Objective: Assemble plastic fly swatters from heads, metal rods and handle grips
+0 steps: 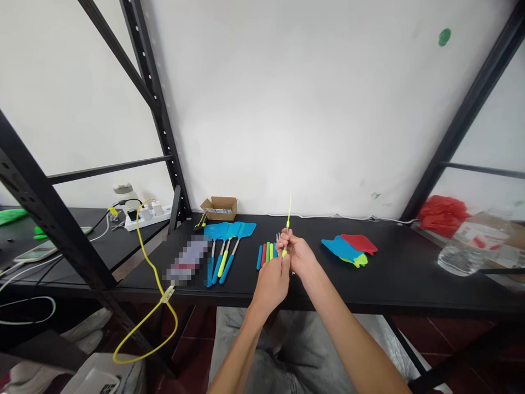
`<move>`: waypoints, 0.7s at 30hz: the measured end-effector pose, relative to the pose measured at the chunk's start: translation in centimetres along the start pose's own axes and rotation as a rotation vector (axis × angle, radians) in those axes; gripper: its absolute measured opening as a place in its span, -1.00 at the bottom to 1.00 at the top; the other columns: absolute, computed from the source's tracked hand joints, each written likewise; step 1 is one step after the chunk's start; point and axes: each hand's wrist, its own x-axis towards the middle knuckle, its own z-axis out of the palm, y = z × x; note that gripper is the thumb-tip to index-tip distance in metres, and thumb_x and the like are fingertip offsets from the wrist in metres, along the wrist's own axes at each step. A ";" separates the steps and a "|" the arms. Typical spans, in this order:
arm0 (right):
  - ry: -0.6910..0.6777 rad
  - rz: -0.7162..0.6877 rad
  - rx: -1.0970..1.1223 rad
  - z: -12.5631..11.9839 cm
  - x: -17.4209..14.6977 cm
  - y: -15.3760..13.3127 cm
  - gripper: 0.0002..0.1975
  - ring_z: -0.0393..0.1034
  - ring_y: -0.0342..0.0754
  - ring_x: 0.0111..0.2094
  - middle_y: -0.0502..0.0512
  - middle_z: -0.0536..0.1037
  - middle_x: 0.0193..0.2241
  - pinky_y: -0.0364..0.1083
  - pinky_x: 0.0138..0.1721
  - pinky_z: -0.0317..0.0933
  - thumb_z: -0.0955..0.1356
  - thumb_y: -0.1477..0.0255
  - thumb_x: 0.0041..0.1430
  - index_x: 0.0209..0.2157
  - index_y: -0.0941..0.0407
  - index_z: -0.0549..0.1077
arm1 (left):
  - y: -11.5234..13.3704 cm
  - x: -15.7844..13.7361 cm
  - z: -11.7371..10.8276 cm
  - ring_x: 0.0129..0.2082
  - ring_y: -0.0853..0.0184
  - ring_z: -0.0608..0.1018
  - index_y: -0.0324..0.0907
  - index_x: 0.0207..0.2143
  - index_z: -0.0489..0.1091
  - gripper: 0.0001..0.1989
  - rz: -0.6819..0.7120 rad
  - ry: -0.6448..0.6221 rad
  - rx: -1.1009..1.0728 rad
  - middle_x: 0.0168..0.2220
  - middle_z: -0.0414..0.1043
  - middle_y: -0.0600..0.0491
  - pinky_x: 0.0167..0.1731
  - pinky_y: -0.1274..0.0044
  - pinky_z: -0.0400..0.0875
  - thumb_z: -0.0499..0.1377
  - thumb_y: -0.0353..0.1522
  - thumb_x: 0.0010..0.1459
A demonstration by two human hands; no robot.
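Note:
Both hands meet over the front middle of the table, closed on one yellow-green fly swatter (289,210) held upright. Its head is seen edge-on as a thin yellow strip. My left hand (273,282) wraps the yellow handle, mostly hidden in the palm. Just above it, my right hand (299,253) pinches the metal rod below the head. Behind the hands lies a row of loose handles (266,255) in blue, red and yellow-green. To the right rest loose swatter heads (344,249) in blue, red and yellow-green. Several swatters with blue heads (225,254) lie at the left.
A pixelated flat object (189,260) lies left of the swatters. An open cardboard box (220,208) stands at the back. A yellow cable (153,268) hangs over the left edge. On the right are a clear plastic bottle (471,243) and red plastic bag (443,213). Black rack posts (455,117) flank the table.

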 end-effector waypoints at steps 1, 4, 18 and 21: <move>-0.008 -0.034 -0.022 0.0 0.4 -0.5 -0.83 0.06 -0.19 -0.65 -0.12 0.13 -0.65 -0.16 -0.58 0.24 0.31 0.45 0.22 -0.47 0.07 0.33 | -0.1 -0.7 -0.1 -0.60 0.36 0.32 -0.14 -0.59 0.17 -0.49 -0.027 -0.056 -0.099 -0.62 0.25 0.07 -0.55 0.52 0.10 -0.21 -0.08 0.32; 0.049 -0.227 -0.073 -0.6 1.3 -3.9 -0.75 -0.02 -0.18 -0.68 -0.14 0.03 -0.66 -0.18 -0.62 0.16 0.23 0.50 0.26 -0.52 0.06 0.27 | -0.9 -3.3 -0.7 -0.73 0.42 0.20 -0.12 -0.57 0.16 -0.43 -0.146 -0.324 -0.398 -0.74 0.11 0.18 -0.64 0.56 0.08 -0.26 0.04 0.28; 0.026 -0.024 -0.335 -3.7 -2.2 -4.9 -0.75 -0.10 -0.29 -0.69 -0.16 0.14 -0.64 -0.28 -0.74 -0.20 0.43 0.24 0.08 -0.36 0.12 0.40 | -6.8 4.1 -6.4 -0.21 0.12 0.55 -0.21 -0.14 0.42 -0.58 -0.215 0.017 0.582 -0.28 0.52 -0.13 -0.33 0.48 0.31 -0.02 -0.08 0.25; -0.116 0.105 -0.445 -2.7 -3.4 -3.7 -0.69 -0.19 -0.31 -0.70 -0.19 0.12 -0.66 -0.28 -0.74 -0.28 0.42 0.18 0.08 -0.38 0.13 0.37 | -5.7 3.1 -6.0 -0.34 0.23 0.53 -0.22 -0.08 0.41 -0.48 -0.130 0.049 0.176 -0.37 0.49 -0.05 -0.41 0.52 0.31 -0.02 0.01 0.22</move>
